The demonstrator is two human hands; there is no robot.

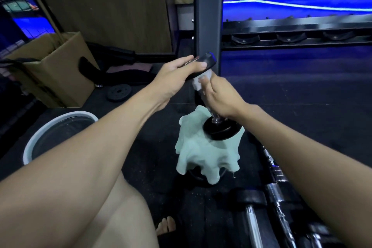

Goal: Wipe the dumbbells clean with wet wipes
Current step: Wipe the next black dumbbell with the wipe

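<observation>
A black dumbbell (220, 129) stands on end, tilted, its lower head resting on a pale green cloth (203, 155) draped over another weight on the floor. My left hand (177, 70) grips the upper head of the dumbbell from the left. My right hand (219, 96) is wrapped round the chrome handle, holding a white wet wipe (198, 82) against it just below the upper head. Most of the handle is hidden under my fingers.
A grey bucket (58, 125) sits at left, a cardboard box (56, 68) behind it, a small weight plate (118, 92) beside. A dark rack upright (208, 16) rises just behind the dumbbell. More dumbbells and chrome bars (271, 187) lie at lower right. My knee and foot are below.
</observation>
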